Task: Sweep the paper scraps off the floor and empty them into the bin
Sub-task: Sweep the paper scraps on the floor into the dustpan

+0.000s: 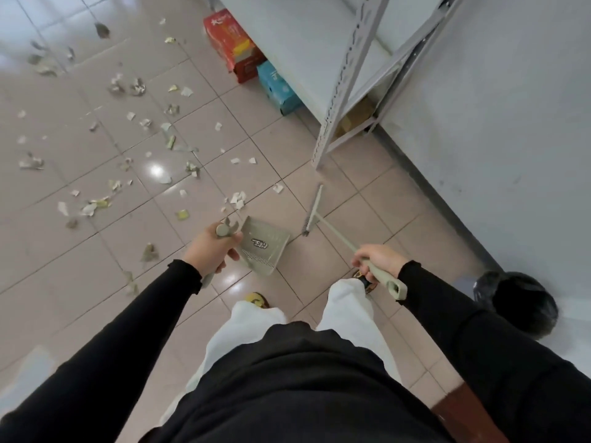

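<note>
The person stood over a pinkish tiled floor (80, 251), black sleeves reaching forward. The left hand (212, 247) was curled round the upright handle of a grey-green dustpan (263, 247), thumb and fingers wrapped about the grip. The pan hung tilted just ahead of the feet; whether its lip touched the tiles I could not tell. The right hand (379, 259) was closed round the handle of a matching broom (335, 233), near the handle's top end. The shaft slanted forward and down to a slim head (313, 209) that lay on the tiles just beside the pan, near the foot of a pale metal shelf rack (350, 78).

Paper scraps (238, 198) lay strewn over the floor ahead and to the left, white and yellowish bits. The nearest were just beyond the pan, and many more were scattered farther out. None could be seen in the pan.

The bin (518, 302), lined with a black bag, stood to the right by the grey wall (495, 123), beyond the right forearm and well apart from the scraps. A red box (230, 43) and a blue box (278, 87) sat side by side on the floor along the rack's edge.
</note>
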Action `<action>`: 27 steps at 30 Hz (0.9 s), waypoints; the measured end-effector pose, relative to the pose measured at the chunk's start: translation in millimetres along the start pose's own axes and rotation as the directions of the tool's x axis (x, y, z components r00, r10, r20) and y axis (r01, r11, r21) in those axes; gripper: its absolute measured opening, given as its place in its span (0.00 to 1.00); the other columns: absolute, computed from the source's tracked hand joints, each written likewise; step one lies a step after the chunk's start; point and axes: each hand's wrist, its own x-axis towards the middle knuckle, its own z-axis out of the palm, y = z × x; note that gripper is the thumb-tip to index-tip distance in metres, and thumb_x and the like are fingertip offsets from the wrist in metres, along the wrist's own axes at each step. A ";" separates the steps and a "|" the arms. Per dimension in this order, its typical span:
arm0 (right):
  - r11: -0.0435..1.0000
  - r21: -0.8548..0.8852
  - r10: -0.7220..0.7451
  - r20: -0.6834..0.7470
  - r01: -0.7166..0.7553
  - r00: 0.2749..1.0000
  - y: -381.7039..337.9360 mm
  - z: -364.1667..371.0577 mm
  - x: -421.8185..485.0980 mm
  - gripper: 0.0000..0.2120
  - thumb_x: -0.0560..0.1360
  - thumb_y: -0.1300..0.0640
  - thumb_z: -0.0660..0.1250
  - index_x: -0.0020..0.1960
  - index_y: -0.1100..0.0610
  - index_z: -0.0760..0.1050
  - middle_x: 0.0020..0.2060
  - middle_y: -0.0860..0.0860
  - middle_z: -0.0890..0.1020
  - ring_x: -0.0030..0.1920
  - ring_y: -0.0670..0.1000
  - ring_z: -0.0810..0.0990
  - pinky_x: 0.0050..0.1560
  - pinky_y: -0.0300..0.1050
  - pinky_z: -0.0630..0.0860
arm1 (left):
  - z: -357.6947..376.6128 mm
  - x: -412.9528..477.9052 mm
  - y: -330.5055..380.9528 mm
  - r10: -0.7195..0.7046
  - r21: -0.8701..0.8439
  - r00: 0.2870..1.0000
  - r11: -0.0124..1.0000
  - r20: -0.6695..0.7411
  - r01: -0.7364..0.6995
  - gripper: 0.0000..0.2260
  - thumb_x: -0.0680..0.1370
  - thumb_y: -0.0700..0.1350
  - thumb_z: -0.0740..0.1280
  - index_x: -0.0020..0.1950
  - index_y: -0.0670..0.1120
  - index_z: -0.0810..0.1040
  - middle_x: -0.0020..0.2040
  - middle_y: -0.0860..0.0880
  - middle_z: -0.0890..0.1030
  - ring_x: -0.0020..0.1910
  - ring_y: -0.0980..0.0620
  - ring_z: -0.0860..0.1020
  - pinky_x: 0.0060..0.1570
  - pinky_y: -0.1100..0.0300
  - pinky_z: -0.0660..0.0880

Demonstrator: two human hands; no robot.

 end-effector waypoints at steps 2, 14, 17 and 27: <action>0.987 -0.151 -0.060 -0.003 0.058 0.998 -2.1 25.9 -1.9 0.17 0.75 0.66 0.61 0.63 0.65 0.72 0.38 0.60 0.73 0.25 0.50 0.67 0.19 0.38 0.65 | -18.8 -3.0 -15.8 -0.029 -0.037 0.999 0.999 -0.040 0.028 0.07 0.81 0.49 0.66 0.54 0.47 0.78 0.37 0.43 0.81 0.25 0.51 0.68 0.25 0.61 0.66; 0.834 -0.539 -0.178 -0.057 0.120 0.982 -65.4 85.7 56.2 0.21 0.80 0.63 0.53 0.72 0.53 0.64 0.44 0.57 0.76 0.29 0.52 0.72 0.26 0.44 0.71 | -48.9 33.2 -29.3 -0.099 -0.088 0.983 0.992 -0.154 0.086 0.07 0.82 0.49 0.66 0.54 0.46 0.77 0.35 0.45 0.78 0.26 0.52 0.68 0.23 0.61 0.65; 0.658 -0.745 -0.206 -0.033 0.114 0.978 -76.4 90.9 70.7 0.21 0.80 0.63 0.52 0.73 0.58 0.65 0.58 0.61 0.78 0.43 0.57 0.74 0.46 0.51 0.76 | -44.1 48.0 -21.3 -0.116 -0.072 0.981 0.992 -0.155 0.106 0.07 0.82 0.50 0.65 0.55 0.47 0.77 0.35 0.44 0.79 0.26 0.52 0.68 0.22 0.62 0.65; 0.750 -0.655 0.005 0.137 0.087 0.991 -56.2 49.4 -14.7 0.25 0.81 0.63 0.56 0.77 0.51 0.63 0.53 0.56 0.79 0.28 0.47 0.69 0.20 0.37 0.67 | -32.7 54.1 -17.5 -0.122 -0.113 0.977 0.988 -0.173 0.103 0.06 0.83 0.49 0.64 0.55 0.48 0.76 0.35 0.44 0.79 0.25 0.53 0.67 0.21 0.62 0.66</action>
